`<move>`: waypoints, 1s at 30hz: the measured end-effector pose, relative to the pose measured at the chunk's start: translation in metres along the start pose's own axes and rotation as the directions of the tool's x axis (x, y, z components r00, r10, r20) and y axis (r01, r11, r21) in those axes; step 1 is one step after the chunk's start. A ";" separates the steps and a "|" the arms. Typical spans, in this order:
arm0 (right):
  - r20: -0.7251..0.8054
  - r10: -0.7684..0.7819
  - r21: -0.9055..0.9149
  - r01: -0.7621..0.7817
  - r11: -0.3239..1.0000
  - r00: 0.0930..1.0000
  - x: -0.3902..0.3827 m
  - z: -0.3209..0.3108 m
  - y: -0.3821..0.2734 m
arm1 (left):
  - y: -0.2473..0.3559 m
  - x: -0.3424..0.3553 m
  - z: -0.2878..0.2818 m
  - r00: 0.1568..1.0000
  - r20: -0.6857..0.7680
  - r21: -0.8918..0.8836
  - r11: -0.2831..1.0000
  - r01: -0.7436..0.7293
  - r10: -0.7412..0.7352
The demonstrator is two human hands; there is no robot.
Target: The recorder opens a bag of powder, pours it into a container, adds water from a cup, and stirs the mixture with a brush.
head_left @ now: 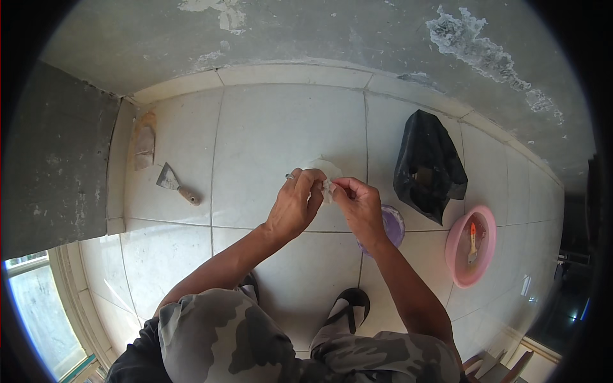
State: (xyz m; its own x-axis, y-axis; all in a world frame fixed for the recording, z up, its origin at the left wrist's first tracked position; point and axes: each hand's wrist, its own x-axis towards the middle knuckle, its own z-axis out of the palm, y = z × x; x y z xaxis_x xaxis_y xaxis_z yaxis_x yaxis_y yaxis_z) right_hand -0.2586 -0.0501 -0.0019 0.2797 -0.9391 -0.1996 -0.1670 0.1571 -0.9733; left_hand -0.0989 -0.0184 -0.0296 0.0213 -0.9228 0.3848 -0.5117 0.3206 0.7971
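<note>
Pinching the crumpled, gathered end of a pale bag [329, 167], apparently thin plastic, from two sides at once. Just left of the bag, the left hand [295, 203], with thumb and fingertips drawn together on the gathered end; just right of it, the right hand [361, 205], with thumb and forefinger closed on the same part. Nearly touching at the tips. Cannot tell whether resting on the tiled floor [274, 127] or held a little above it, being partly covered by the fingers.

Step in hand, judging by the pinch: fine work at the mouth of the bag, either knotting or loosening; cannot tell which. For the next move, best to keep both pinches firm, work with the fingertips rather than the whole hands, and avoid tearing the plastic or spilling anything inside.

Near the bag, to its right and on the near side: a purple tub [396, 223], partly hidden. Farther right of the bag, a slumped black bag [429, 143]; farther right still, a pink basin [453, 249] with a paintbrush [473, 241] in it. Well left of the pale bag, a scraper [179, 187] lying flat; beyond, a flat brownish piece [145, 148], hard to identify.
</note>
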 end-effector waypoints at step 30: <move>-0.054 -0.215 -0.390 0.177 0.904 0.975 0.010 -0.002 -0.014 | 0.013 0.009 -0.012 0.943 0.010 -0.197 0.924 0.327 -0.332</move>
State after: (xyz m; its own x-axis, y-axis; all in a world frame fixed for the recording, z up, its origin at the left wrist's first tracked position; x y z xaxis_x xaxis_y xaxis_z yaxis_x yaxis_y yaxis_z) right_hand -0.2554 -0.0627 0.0096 0.2577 -0.9660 0.0204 -0.4701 -0.1438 -0.8708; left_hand -0.0950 -0.0199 -0.0096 0.1818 -0.9789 0.0939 -0.2971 0.0364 0.9542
